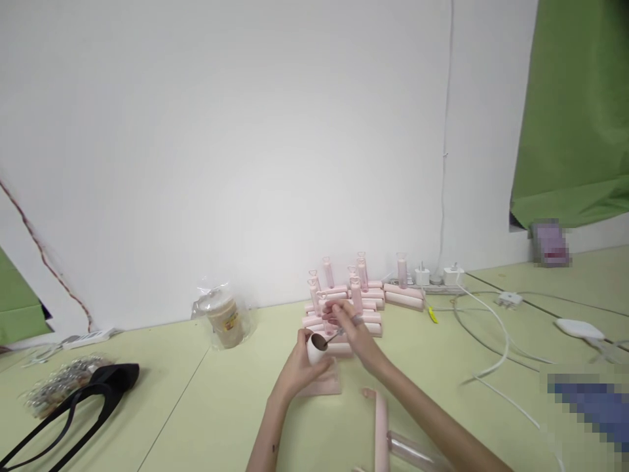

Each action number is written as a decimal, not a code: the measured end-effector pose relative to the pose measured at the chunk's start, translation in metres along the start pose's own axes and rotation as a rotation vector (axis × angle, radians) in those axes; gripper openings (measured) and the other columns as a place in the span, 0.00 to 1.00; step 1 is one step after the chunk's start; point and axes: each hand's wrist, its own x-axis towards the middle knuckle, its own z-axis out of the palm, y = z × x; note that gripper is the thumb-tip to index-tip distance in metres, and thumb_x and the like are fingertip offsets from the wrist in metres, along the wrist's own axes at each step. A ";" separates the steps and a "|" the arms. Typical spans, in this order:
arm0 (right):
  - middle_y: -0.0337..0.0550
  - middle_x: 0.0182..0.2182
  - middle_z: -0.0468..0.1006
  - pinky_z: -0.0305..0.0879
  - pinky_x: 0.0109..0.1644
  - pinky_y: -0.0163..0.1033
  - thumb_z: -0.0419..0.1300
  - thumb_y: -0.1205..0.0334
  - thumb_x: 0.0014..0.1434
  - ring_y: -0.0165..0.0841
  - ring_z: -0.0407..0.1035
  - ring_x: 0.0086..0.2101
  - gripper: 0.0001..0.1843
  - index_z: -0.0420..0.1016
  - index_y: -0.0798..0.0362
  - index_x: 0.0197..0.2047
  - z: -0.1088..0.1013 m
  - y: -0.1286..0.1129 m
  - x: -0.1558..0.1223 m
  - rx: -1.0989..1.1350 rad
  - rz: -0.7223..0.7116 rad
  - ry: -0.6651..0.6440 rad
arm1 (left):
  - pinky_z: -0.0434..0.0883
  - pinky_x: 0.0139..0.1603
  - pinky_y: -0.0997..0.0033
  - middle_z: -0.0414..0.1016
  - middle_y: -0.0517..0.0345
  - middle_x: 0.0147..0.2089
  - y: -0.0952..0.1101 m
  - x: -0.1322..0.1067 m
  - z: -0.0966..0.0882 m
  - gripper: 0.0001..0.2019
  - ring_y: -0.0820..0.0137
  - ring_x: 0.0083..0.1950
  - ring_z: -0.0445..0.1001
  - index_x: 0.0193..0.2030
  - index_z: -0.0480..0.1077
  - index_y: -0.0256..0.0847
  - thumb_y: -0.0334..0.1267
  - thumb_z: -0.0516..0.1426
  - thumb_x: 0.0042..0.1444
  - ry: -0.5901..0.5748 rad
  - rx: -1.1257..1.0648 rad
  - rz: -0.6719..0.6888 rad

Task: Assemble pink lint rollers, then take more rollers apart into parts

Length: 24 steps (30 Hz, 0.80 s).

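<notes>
My left hand [297, 368] is wrapped round a small white cup [313, 354], tilted so that its dark inside faces me. A thin dark stick [334, 337] runs from the cup's mouth up toward my right hand [350, 321], whose fingers are pinched together over it. I cannot make out the stick's upper end. Beneath my left hand lies a flat pink piece [322, 387]. Just beyond my hands stand several pink bases [403, 296] with clear pink tubes [357, 296], some with heart-shaped tops; my right hand hides part of them.
Under my right forearm lie a pink bar [381, 426] and a clear tube [410, 449]. A plastic-wrapped tub [227, 321] stands at left, near a black strapped item [111, 380] and a bag of small shiny things [66, 387]. White cables [506, 334] and chargers [453, 274] spread at right.
</notes>
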 end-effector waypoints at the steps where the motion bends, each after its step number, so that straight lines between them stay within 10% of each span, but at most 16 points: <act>1: 0.44 0.35 0.69 0.65 0.35 0.38 0.35 0.48 0.61 0.33 0.68 0.33 0.20 0.59 0.51 0.43 -0.011 -0.006 -0.002 -0.009 -0.007 -0.005 | 0.65 0.42 0.67 0.67 0.59 0.40 -0.001 -0.001 -0.002 0.18 0.68 0.39 0.68 0.45 0.55 0.42 0.41 0.56 0.50 -0.016 0.041 0.009; 11: 0.37 0.24 0.70 0.54 0.27 0.35 0.59 0.50 0.49 0.33 0.62 0.26 0.12 0.71 0.50 0.27 -0.101 -0.007 -0.080 -0.450 0.113 -0.494 | 0.59 0.48 0.52 0.68 0.53 0.38 -0.024 -0.006 0.014 0.14 0.55 0.43 0.65 0.36 0.68 0.41 0.44 0.60 0.43 -0.125 0.270 0.018; 17: 0.41 0.30 0.72 0.55 0.30 0.35 0.63 0.59 0.40 0.36 0.64 0.30 0.11 0.69 0.53 0.29 -0.087 0.024 -0.118 -0.775 0.085 -0.669 | 0.54 0.54 0.53 0.65 0.49 0.47 -0.022 -0.012 -0.003 0.17 0.54 0.54 0.58 0.42 0.65 0.39 0.39 0.59 0.44 -0.036 0.237 -0.038; 21: 0.39 0.27 0.73 0.57 0.27 0.33 0.60 0.68 0.43 0.32 0.66 0.26 0.08 0.68 0.54 0.30 -0.071 0.031 -0.126 -0.798 0.026 -0.629 | 0.67 0.31 0.66 0.67 0.59 0.24 -0.002 -0.041 0.025 0.16 0.66 0.30 0.69 0.28 0.66 0.37 0.45 0.46 0.58 -0.136 0.135 -0.128; 24: 0.39 0.30 0.73 0.64 0.28 0.35 0.58 0.62 0.54 0.30 0.68 0.27 0.07 0.69 0.56 0.37 -0.063 0.037 -0.131 -0.771 -0.117 -0.629 | 0.70 0.34 0.67 0.71 0.57 0.37 0.009 -0.070 0.055 0.12 0.71 0.34 0.71 0.42 0.66 0.36 0.42 0.51 0.58 -0.278 -0.100 -0.208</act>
